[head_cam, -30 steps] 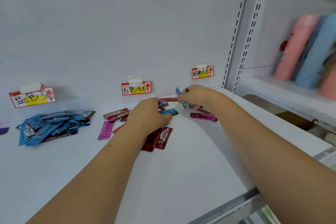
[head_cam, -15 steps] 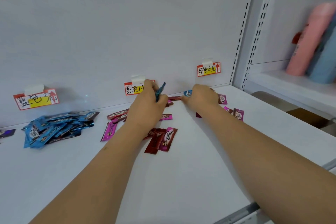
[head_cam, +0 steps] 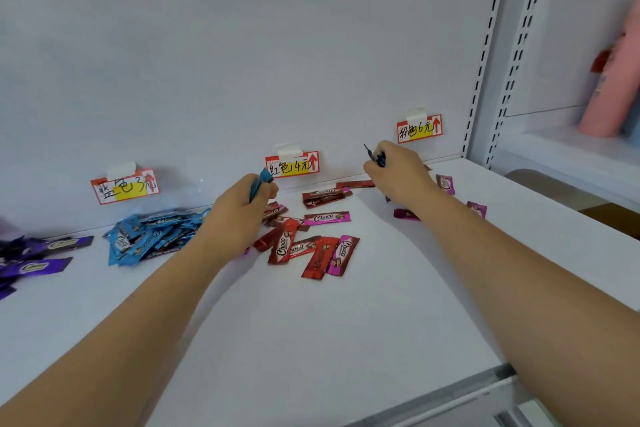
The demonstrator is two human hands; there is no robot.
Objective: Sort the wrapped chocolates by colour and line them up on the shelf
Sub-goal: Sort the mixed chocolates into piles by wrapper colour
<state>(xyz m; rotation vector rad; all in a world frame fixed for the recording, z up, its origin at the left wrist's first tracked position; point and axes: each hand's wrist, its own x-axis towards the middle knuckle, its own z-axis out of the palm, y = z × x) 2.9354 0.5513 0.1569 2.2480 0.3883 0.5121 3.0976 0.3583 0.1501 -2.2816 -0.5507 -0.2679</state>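
My left hand (head_cam: 239, 215) grips a blue wrapped chocolate (head_cam: 260, 182) above the red pile. My right hand (head_cam: 398, 173) pinches another blue wrapped chocolate (head_cam: 375, 158) near the back wall. Red wrapped chocolates (head_cam: 287, 248) lie mixed with pink ones (head_cam: 327, 217) in the middle of the white shelf (head_cam: 311, 340). A heap of blue chocolates (head_cam: 149, 237) sits at the left under its price tag. Purple chocolates (head_cam: 31, 265) lie at the far left. Loose pink chocolates (head_cam: 445, 184) lie beside my right wrist.
Three price tags hang on the back wall: blue tag (head_cam: 124, 185), red tag (head_cam: 292, 165), pink tag (head_cam: 419, 128). A perforated upright (head_cam: 485, 55) bounds the shelf on the right. Beyond it stands a pink bottle (head_cam: 613, 87).
My head has turned left, bringing the purple chocolates into view. My right hand has lifted a blue chocolate off the shelf. My left hand still holds its blue chocolate, shifted slightly left.
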